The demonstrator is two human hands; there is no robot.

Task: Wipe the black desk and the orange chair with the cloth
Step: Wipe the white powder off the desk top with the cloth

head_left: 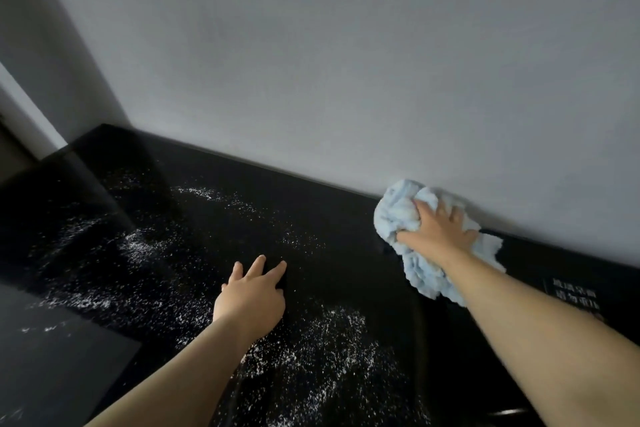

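Glossy and black, the desk top point(346, 225) filled the lower half of the view and met a plain grey wall point(346, 45) along its far edge. Nearest the camera, white powdery specks point(311, 350) lay scattered over the surface, thick between the two bare forearms and spreading away to the left. Just beyond that patch, the left hand point(251, 295) rested flat on the desk, fingers straight and slightly spread, holding nothing. Farther off to the right, the right hand point(434, 230) pressed down on a crumpled, fluffy light-blue cloth point(401, 211), its fingers curled into the fabric. That cloth sat on the desk right up against the wall. White lettering point(576, 295), too blurred to read, showed near the right edge.
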